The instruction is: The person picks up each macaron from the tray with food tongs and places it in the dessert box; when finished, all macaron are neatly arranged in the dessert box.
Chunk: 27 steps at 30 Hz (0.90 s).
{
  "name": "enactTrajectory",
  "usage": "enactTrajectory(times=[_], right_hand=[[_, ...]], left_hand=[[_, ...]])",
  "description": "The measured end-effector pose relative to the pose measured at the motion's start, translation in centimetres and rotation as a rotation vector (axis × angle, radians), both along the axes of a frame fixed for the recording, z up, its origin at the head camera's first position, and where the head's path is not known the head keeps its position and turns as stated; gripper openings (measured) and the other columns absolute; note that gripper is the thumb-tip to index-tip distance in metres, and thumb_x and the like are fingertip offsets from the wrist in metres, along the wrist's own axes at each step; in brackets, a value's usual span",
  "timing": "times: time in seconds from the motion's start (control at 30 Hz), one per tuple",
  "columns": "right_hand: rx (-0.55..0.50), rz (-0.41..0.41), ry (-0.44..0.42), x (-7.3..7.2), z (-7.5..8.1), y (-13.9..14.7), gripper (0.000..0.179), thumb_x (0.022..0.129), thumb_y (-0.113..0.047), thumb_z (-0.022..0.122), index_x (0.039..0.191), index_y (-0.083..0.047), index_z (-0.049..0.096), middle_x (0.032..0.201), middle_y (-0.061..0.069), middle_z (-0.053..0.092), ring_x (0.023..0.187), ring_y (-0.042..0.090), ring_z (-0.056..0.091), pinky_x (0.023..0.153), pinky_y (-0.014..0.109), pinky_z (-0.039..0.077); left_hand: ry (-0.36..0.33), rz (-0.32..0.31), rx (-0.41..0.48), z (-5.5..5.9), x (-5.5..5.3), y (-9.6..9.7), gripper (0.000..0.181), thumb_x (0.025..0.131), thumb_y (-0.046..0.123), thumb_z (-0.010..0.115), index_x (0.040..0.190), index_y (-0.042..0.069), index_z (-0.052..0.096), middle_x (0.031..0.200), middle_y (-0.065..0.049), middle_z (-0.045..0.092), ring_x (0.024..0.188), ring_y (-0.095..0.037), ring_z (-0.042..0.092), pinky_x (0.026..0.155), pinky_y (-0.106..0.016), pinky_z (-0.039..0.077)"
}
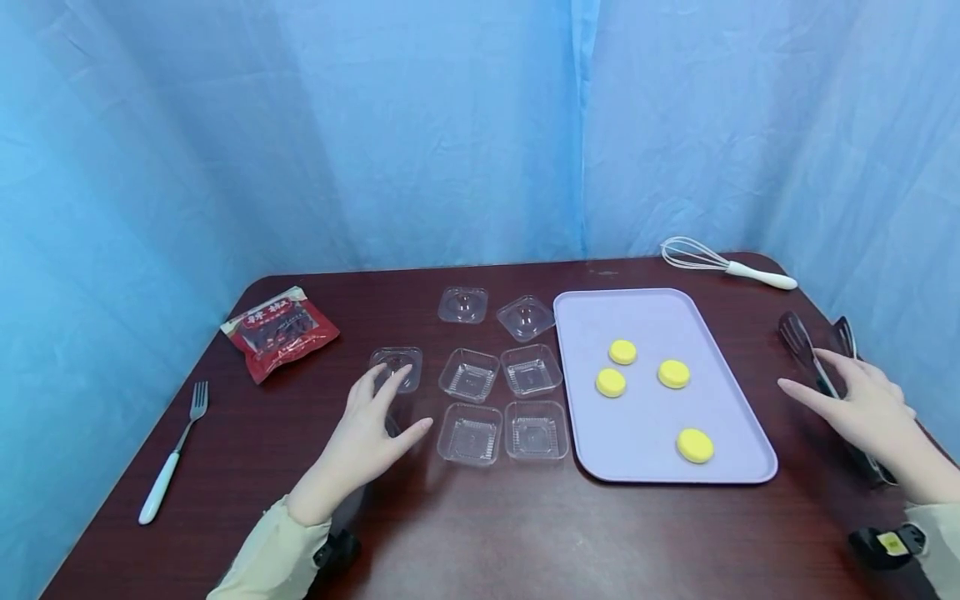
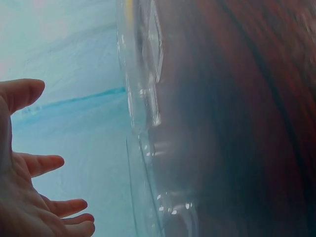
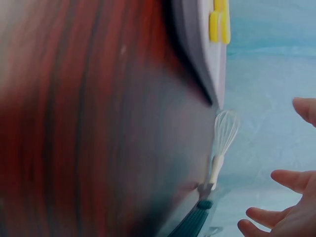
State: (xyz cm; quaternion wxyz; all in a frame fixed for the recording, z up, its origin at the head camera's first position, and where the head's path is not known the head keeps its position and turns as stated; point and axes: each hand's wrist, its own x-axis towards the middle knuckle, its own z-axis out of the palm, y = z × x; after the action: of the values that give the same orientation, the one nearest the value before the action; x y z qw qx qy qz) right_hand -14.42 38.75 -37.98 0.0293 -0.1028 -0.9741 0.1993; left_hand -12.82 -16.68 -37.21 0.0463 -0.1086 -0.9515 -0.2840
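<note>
My left hand (image 1: 367, 433) hovers over the table with fingers spread and holds nothing. A clear plastic lid (image 1: 408, 382) lies just beyond its fingertips. Several clear square plastic boxes (image 1: 470, 433) stand to its right, with two more lids, one of them this lid (image 1: 462, 305), behind them. On the right, my right hand (image 1: 870, 408), fingers apart, is over a pair of dark-headed tongs (image 1: 797, 335), partly hiding them. The right wrist view shows that hand's fingers (image 3: 291, 181) with nothing in them. Between the hands lies a lilac tray (image 1: 720, 417) carrying several yellow round pieces (image 1: 695, 446).
A white whisk (image 1: 761, 275) lies at the back right edge. To the left are a red food packet (image 1: 281, 332) and a fork (image 1: 168, 467) with a pale handle. Blue curtains (image 1: 450, 133) hang around the table's back and sides.
</note>
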Motion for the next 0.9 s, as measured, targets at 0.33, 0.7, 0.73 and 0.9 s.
enactTrajectory(times=[0.33,0.7,0.73,0.9], right_hand=[[0.021,-0.027,-0.109,-0.2,-1.2,2.5,0.103,0.083,-0.060,0.058,0.147,0.005,0.010,0.139,0.046,0.007,0.118,0.071,0.010,0.084,0.079,0.018],[-0.056,0.099,-0.246,-1.4,-2.5,5.4,0.103,0.088,-0.056,0.055,0.140,0.018,0.006,0.129,0.053,0.015,0.110,0.065,0.027,0.083,0.072,0.034],[-0.048,0.100,-0.254,-1.5,-2.5,5.5,0.103,0.088,-0.056,0.055,0.139,0.020,0.007,0.128,0.053,0.017,0.109,0.065,0.029,0.083,0.072,0.035],[-0.031,0.071,-0.235,-1.7,-2.6,5.4,0.100,0.087,-0.053,0.059,0.136,0.022,0.016,0.123,0.053,0.023,0.106,0.062,0.034,0.083,0.069,0.038]], left_hand=[[-0.036,-0.030,0.019,-0.1,-0.1,1.1,0.076,0.081,0.038,0.073,0.145,0.017,0.039,0.149,-0.021,0.028,0.137,-0.040,0.028,0.100,-0.059,0.039],[-0.075,-0.078,-0.001,-0.7,-0.5,2.6,0.073,0.080,0.037,0.073,0.143,0.017,0.042,0.145,-0.022,0.033,0.133,-0.040,0.034,0.101,-0.058,0.037],[-0.074,-0.086,-0.001,-0.8,-0.5,2.8,0.073,0.080,0.037,0.073,0.143,0.016,0.042,0.144,-0.022,0.034,0.133,-0.040,0.035,0.102,-0.057,0.037],[-0.071,-0.136,0.008,-1.2,-0.6,3.6,0.072,0.079,0.036,0.074,0.141,0.013,0.045,0.141,-0.024,0.038,0.129,-0.039,0.039,0.101,-0.054,0.039]])
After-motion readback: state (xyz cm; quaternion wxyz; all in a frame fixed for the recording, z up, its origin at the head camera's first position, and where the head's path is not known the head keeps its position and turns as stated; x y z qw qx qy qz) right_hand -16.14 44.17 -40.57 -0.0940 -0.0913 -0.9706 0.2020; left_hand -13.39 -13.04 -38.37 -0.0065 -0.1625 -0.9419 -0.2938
